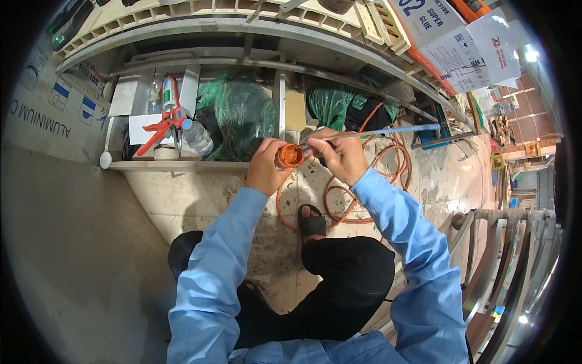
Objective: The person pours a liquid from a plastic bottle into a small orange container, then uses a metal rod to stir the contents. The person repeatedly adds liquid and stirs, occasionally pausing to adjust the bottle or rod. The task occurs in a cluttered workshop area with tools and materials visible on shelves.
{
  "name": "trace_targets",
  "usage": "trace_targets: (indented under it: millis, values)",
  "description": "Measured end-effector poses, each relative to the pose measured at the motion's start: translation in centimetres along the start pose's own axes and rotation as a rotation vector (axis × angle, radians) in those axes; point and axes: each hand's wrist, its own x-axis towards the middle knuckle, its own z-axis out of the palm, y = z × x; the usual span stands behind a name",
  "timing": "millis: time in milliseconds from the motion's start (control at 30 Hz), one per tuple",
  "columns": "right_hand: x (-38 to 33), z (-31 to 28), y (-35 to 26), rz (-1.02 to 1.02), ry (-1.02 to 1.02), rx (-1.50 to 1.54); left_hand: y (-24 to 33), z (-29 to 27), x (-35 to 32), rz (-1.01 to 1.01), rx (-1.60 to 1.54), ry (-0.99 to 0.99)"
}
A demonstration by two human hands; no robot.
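Observation:
Held in my left hand (264,168) is a small round pot of orange paint (290,156), its open mouth turned up toward me. The fingers wrap its left side. My right hand (345,158) pinches a slim paintbrush (400,130) near its lower part, and the long handle with a blue end points out to the right. The brush's working end lies at the right rim of the pot; my fingers partly cover it, and whether it touches the paint I cannot tell. Both hands are close together above the floor, just before the low shelf.
An orange hose (342,212) lies coiled on the stained floor by my sandalled foot (312,223). The shelf (194,165) holds a red caulking gun (162,128), a plastic bottle (197,137) and green plastic bags (245,112). Metal railings (515,261) stand at right, a large panel (73,230) at left.

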Motion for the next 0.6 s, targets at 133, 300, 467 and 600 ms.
trace_targets:
  millis: [133, 300, 467, 600]
  values:
    - [-0.3, 0.1, -0.1, -0.04, -0.144, 0.032, -0.1, 0.0, 0.1, 0.008, -0.016, 0.021]
    - [0.2, 0.0, -0.6, -0.174, 0.023, -0.125, -0.2, 0.0, 0.1, 0.004, 0.002, 0.012]
    - [0.1, 0.4, -1.2, -0.077, -0.084, -0.031, -0.5, 0.0, 0.1, -0.005, -0.027, -0.004]
    - [-0.1, -0.4, -1.2, -0.079, -0.056, -0.106, -0.6, 0.0, 0.1, 0.001, -0.006, 0.008]
